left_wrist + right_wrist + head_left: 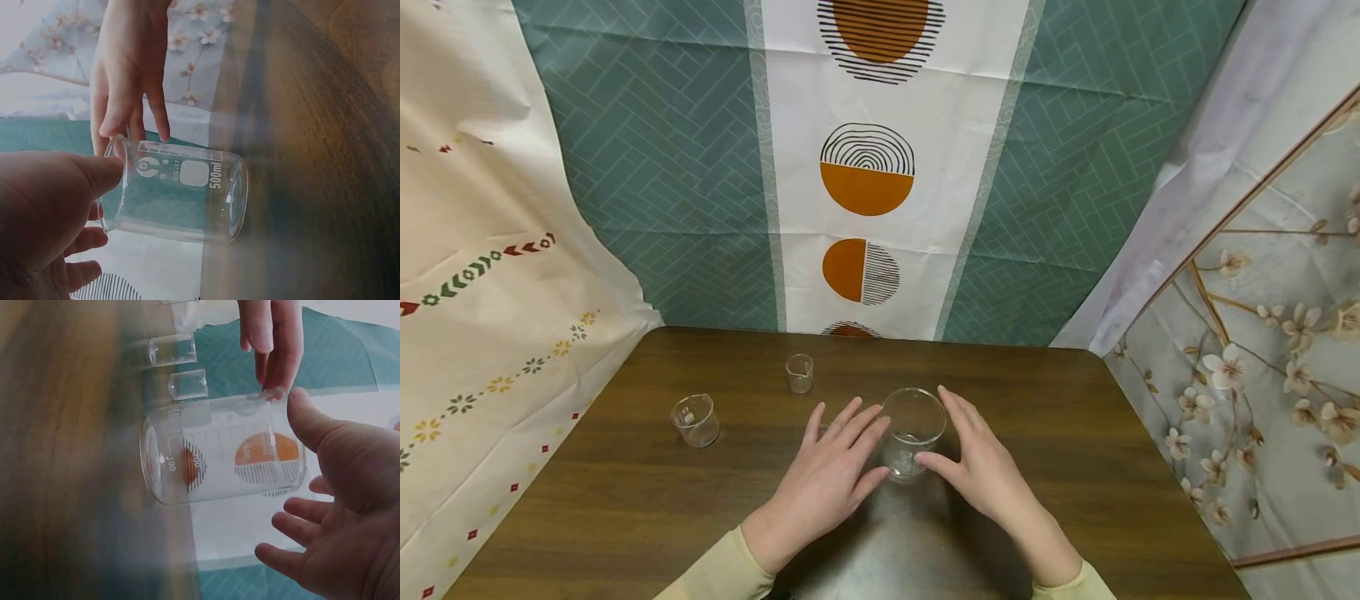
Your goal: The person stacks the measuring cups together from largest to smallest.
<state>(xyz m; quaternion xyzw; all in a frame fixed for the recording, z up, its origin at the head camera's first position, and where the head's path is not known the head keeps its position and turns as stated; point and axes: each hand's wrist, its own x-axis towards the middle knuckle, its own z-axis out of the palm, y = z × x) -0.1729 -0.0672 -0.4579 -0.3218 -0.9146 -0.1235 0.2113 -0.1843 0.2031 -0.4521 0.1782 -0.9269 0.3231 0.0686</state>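
Left grip (826, 473) and right grip (988, 462) spread loosely around the large glass beaker (912, 429), likely stiff, slippery and fragile, best cupped mid-wall.

A green-and-white patterned cloth (880, 187) hangs behind the dark brown wood-grain desk (1045, 400), cream motif-printed cloth (482, 204) on the left, grey flower-printed cloth (1262, 367) right!
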